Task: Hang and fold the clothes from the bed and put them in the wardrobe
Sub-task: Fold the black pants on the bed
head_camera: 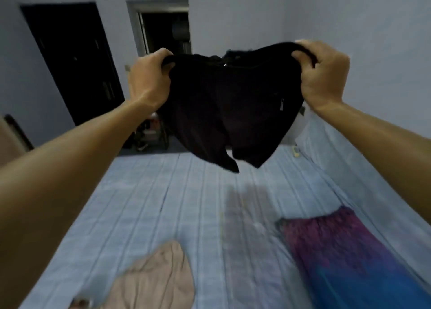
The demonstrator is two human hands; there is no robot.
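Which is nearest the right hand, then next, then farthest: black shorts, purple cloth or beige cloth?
1. Black shorts: gripped by the right hand.
2. Purple cloth: on the bed, right side.
3. Beige cloth: on the bed, left side.

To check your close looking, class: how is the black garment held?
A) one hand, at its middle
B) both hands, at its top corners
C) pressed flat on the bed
B: the left hand and the right hand each grip a top corner of the black garment, which hangs above the bed.
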